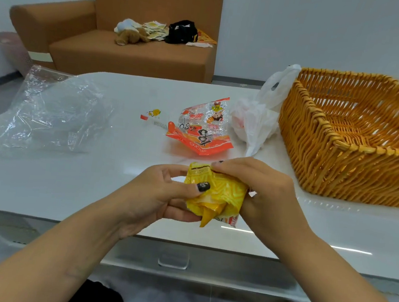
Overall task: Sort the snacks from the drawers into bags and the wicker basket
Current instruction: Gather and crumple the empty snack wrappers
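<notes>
A crumpled yellow snack packet (215, 197) is held above the near edge of the white table (91, 188) by both hands. My left hand (162, 193) grips its left side, thumb pressed on the front. My right hand (262, 194) pinches its top right corner. An orange-red snack bag (200, 129) lies further back at the table's middle. A large clear plastic bag (55, 111) lies at the left. A white plastic bag (258, 120) sits beside the wicker basket (316, 158) at the right; the basket's visible inside holds nothing.
A small white-and-red wrapper (152, 117) lies left of the orange-red bag. A drawer handle (173, 261) shows under the table's front edge. Behind the table stands a brown sofa (130, 52) with a plush toy, papers and a black bag on it.
</notes>
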`<action>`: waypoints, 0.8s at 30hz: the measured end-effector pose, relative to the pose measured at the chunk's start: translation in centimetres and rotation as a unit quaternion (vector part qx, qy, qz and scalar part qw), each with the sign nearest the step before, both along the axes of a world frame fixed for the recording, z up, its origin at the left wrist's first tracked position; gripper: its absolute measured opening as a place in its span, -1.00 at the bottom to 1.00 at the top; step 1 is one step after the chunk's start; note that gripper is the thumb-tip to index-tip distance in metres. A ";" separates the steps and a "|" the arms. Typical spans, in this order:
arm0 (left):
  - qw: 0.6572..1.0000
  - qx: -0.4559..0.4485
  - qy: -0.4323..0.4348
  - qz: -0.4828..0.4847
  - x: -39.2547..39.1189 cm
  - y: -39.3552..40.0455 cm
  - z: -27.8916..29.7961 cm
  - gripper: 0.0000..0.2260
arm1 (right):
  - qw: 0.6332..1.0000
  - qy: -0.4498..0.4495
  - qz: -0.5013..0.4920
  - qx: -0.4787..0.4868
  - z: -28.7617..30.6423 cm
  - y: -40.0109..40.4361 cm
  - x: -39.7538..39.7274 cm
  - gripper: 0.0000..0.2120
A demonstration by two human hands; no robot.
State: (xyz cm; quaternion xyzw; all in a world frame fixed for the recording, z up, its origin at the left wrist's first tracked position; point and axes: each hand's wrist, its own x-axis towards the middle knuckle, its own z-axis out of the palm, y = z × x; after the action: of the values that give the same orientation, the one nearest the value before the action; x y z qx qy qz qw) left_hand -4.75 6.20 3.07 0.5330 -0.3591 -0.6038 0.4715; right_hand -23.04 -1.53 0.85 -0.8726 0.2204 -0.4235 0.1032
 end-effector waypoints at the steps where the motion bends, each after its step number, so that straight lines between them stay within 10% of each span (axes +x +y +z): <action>1: 1.000 -0.009 0.001 0.005 0.1 0.0 0.1 -0.55 | 0.996 -0.037 -0.011 0.083 0.4 0.2 0.2 -0.58; 3: 0.999 -0.025 -0.003 0.028 0.2 -0.1 0.3 -0.51 | 0.924 -0.144 0.002 0.354 1.5 0.5 0.4 -0.49; 5: 0.997 -0.043 0.014 0.070 0.4 -0.4 0.6 -0.49 | 0.760 -0.233 0.096 0.599 2.0 -0.1 0.2 -0.63; 8: 0.987 -0.070 -0.023 0.146 1.2 -1.0 0.8 -0.50 | 0.641 -0.276 0.163 0.698 2.7 -0.7 -0.7 -0.56; 16: 0.913 -0.204 -0.333 0.113 -2.7 0.3 -0.6 -0.70 | 0.809 -0.229 -0.056 0.538 1.6 0.6 1.7 -0.55; 24: 0.962 -0.168 -0.179 0.123 -5.5 1.0 -0.8 -0.71 | 0.903 -0.250 -0.166 0.307 1.0 -0.7 2.1 -0.35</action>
State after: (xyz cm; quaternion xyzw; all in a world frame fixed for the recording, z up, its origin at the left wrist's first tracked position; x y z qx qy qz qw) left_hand -10.28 7.21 2.24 0.5852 -0.4660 -0.3669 0.5529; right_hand -20.91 -2.22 1.84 -0.6138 0.4481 -0.5505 0.3455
